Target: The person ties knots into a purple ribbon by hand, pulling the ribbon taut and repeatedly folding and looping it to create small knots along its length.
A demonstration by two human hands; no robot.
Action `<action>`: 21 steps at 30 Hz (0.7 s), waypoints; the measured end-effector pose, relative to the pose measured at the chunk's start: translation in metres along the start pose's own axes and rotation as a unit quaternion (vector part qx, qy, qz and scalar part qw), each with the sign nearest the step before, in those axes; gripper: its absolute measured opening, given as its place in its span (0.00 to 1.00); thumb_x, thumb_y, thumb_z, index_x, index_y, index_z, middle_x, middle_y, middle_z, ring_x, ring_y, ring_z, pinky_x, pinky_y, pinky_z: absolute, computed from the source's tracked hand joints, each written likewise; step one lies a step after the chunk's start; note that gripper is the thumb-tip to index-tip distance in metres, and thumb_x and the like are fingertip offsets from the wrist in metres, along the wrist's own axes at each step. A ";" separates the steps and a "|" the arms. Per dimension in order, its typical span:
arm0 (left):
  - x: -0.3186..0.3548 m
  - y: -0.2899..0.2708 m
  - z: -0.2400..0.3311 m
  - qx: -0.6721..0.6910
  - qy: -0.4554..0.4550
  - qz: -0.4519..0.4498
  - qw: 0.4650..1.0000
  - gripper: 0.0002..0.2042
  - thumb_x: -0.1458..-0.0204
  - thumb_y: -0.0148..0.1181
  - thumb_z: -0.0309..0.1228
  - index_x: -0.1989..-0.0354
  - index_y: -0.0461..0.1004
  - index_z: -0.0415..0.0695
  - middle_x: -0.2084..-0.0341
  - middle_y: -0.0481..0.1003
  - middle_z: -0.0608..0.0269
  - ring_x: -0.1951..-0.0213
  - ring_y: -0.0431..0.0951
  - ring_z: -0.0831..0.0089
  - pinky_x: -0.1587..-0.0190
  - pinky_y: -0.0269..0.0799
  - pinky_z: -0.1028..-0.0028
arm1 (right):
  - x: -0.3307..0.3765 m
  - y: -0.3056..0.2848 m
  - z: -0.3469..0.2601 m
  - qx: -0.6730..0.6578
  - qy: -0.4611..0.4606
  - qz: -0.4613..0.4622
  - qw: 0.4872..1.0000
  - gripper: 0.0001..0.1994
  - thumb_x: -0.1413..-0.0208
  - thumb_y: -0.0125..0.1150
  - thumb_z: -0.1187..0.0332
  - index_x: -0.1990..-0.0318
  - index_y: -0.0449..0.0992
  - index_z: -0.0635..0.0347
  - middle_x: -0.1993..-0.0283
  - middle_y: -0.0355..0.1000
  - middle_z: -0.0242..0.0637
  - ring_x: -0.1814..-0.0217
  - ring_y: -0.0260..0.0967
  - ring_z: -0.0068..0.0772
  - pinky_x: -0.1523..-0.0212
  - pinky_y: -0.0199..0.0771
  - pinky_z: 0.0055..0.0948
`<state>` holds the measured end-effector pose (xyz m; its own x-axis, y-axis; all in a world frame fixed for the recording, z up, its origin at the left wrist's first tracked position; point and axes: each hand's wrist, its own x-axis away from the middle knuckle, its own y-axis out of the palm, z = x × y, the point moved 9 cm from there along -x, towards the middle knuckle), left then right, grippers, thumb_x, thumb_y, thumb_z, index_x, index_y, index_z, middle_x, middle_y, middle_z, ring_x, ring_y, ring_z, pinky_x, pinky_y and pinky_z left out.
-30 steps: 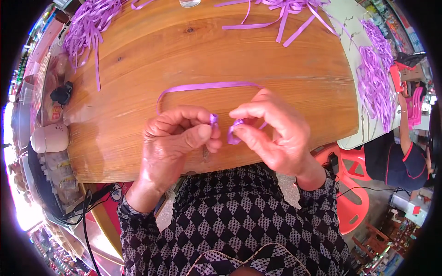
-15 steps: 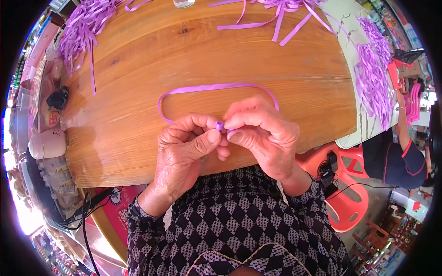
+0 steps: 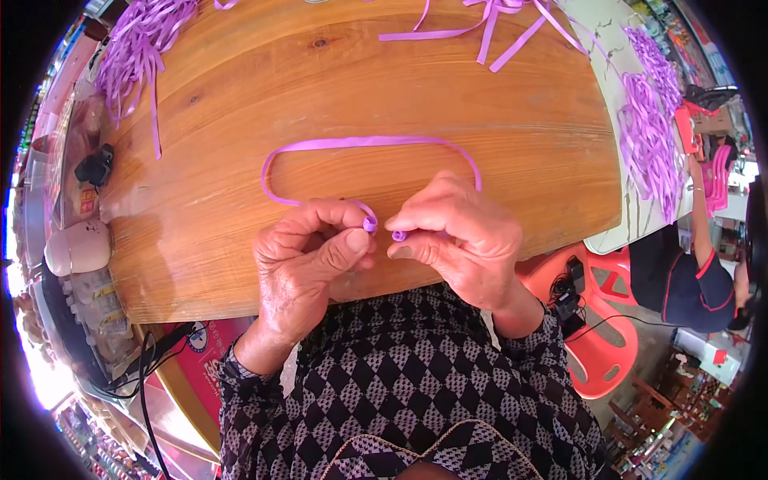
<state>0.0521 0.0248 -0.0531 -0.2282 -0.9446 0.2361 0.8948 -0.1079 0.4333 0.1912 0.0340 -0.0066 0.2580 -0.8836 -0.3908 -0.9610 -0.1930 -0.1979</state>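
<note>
One purple ribbon (image 3: 352,143) arcs over the wooden table (image 3: 368,96) in a long loop, its two ends coming back to my hands. My left hand (image 3: 308,244) pinches one end between thumb and forefinger, where the ribbon curls into a small ring. Facing it across a small gap, my right hand (image 3: 460,236) is closed on the other end, which shows as a little rolled coil at the fingertips. The two ends are apart. The rest of the ribbon near my right hand is partly hidden behind the fingers.
Bundles of purple ribbon lie at the far left (image 3: 144,48), far right (image 3: 512,10) and on a pale side table (image 3: 600,240). A pinkish-white rounded object (image 3: 78,248) sits by the left edge. A red plastic chair (image 3: 600,352) and another person's arm (image 3: 700,208) are at right.
My hands have drawn apart, the left one moving left, so a gap now shows between the ribbon's two curled ends. The ribbon loop has shifted slightly left and away from me.
</note>
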 end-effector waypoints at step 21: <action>0.002 -0.022 0.022 -0.019 0.018 0.060 0.998 0.07 0.51 0.58 0.25 0.67 0.72 0.34 0.74 0.75 0.60 0.74 0.72 0.78 0.70 0.69 0.81 | -0.012 -0.012 -0.015 0.303 -0.057 -0.015 0.951 0.15 0.66 0.67 0.77 0.66 0.74 0.66 0.70 0.70 0.40 0.68 0.65 0.37 0.69 0.65 0.30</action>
<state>0.0241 0.0323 -0.0434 -0.1042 -0.9620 0.2523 0.9291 -0.0037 0.3698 0.1978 0.0403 0.0139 0.3271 -0.8224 -0.4655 -0.7279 0.0949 -0.6791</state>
